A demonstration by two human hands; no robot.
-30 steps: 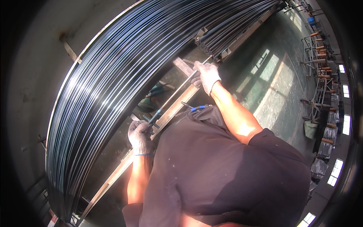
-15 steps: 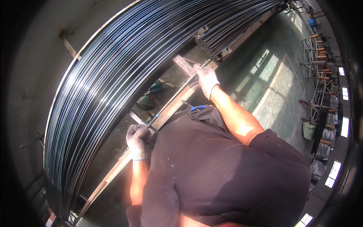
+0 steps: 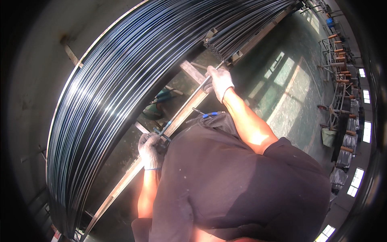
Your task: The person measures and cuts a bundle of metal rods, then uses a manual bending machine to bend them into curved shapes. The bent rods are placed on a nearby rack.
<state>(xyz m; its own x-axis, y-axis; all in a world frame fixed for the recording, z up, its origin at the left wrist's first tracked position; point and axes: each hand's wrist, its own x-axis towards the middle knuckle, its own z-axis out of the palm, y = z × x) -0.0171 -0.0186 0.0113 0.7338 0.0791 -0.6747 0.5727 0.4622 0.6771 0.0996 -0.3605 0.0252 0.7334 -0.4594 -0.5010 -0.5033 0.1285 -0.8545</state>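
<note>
Both of my hands wear pale knitted gloves. My right hand [image 3: 220, 82] is closed around a thin metal rod [image 3: 186, 105], with its far end sticking out past the fingers close to the open ends of a bundle of thin tubes [image 3: 238, 40]. My left hand [image 3: 150, 150] is closed at the rod's near end, beside a short crosspiece; the grip itself is partly hidden by the glove. Along the rod runs a long rail [image 3: 121, 180], just beneath it.
Many long, shiny dark tubes [image 3: 100, 101] lie curving across the left. A crossbar [image 3: 192, 71] joins the rail. Square posts [image 3: 237, 55] flank the tube bundle. Green floor [image 3: 282, 97] spreads rightward, with racks [image 3: 336, 92] and a pale bucket [image 3: 328, 138] at far right.
My left hand has moved slightly right along the rail, and the rod has slid a little toward the tube bundle. The view has shifted slightly. Both hands keep their grip.
</note>
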